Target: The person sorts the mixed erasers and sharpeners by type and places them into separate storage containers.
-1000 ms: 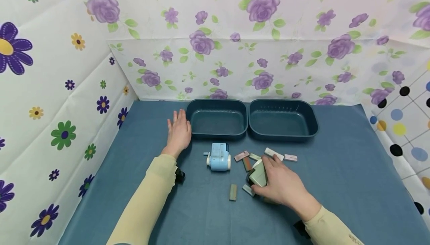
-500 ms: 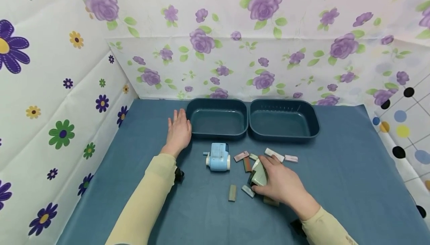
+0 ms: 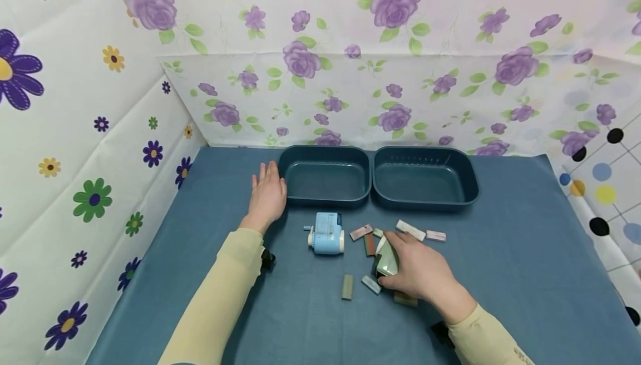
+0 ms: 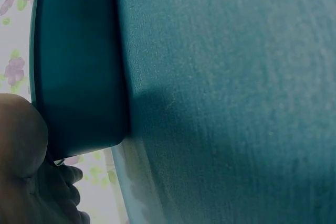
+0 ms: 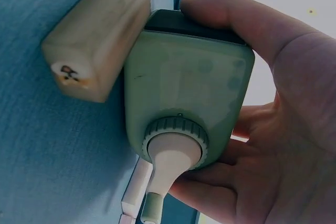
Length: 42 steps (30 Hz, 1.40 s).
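My right hand (image 3: 423, 267) grips a green hand-crank pencil sharpener (image 5: 189, 77), thumb on one side and fingers on the other. In the right wrist view its crank handle (image 5: 170, 156) points toward the camera, and a long eraser (image 5: 100, 35) lies close beside it. My left hand (image 3: 267, 195), fingers straight, rests against the left end of a dark blue bin (image 3: 325, 203). A light blue crank pencil sharpener (image 3: 328, 234) stands on the table between my hands. Around the green sharpener lie several erasers, among them a white one (image 3: 410, 230) and a reddish-brown one (image 3: 369, 245).
A second dark blue bin (image 3: 425, 205) stands right beside the first along the back wall. More erasers lie nearer the front: a grey-green one (image 3: 348, 287), a pale blue one (image 3: 371, 284) and an olive one (image 3: 405, 299). Flower-printed sheets (image 3: 300, 92) enclose the table.
My right hand has shifted slightly with the green sharpener in its grip, and the olive eraser below it shows more. My left hand stays at the bin.
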Each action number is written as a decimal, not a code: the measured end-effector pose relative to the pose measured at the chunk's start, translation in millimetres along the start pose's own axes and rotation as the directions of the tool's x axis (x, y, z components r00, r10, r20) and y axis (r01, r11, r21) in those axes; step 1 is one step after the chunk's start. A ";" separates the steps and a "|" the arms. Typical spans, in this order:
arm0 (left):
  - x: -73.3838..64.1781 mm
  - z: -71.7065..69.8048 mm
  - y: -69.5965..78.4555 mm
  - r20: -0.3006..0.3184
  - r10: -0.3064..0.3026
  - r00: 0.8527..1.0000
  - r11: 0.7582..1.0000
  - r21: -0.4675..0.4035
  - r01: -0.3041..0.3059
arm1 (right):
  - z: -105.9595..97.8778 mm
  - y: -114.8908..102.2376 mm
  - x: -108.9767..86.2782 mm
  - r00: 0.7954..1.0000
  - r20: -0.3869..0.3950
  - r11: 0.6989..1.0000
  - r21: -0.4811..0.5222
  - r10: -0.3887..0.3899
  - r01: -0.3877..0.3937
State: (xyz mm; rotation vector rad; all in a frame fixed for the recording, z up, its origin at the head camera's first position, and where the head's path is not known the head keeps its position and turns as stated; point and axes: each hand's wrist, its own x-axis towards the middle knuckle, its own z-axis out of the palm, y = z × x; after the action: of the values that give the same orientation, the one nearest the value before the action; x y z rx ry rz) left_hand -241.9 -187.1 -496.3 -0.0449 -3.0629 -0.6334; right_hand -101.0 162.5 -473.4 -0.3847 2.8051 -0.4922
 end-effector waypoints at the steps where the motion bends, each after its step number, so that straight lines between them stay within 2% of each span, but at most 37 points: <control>1: -0.1 -0.5 0.0 0.004 -0.001 1.000 1.000 -0.001 0.001 | -0.4 -0.2 0.4 1.000 0.001 1.000 -0.001 -0.001 0.001; 9: -0.6 -1.8 0.3 0.010 -0.003 1.000 1.000 -0.010 0.003 | -1.2 1.0 2.4 1.000 0.015 1.000 0.011 -0.007 0.007; 17: 1.3 -1.2 1.7 0.024 -0.002 1.000 1.000 0.024 0.001 | -0.5 2.9 4.0 0.999 -0.002 0.999 -0.003 -0.050 0.050; 27: 1.2 -1.8 0.8 0.035 -0.011 0.999 1.000 0.024 0.010 | 1.8 3.5 5.4 0.998 -0.009 0.999 -0.007 -0.054 0.054; 35: 1.3 -3.2 0.6 0.040 0.000 0.999 1.000 0.027 -0.001 | 1.4 3.7 5.0 0.995 -0.040 0.996 -0.038 -0.087 0.085; 42: 0.6 -3.7 1.9 0.043 -0.006 0.999 1.000 0.028 0.005 | -0.6 4.2 3.8 0.995 -0.025 0.993 -0.069 -0.096 0.094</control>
State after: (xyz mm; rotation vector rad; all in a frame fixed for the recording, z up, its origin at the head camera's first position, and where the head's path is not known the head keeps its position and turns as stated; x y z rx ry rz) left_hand -242.4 -186.7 -492.2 -0.0506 -3.1134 -0.5972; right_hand -105.5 165.3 -475.2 -0.5321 2.8471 -0.4266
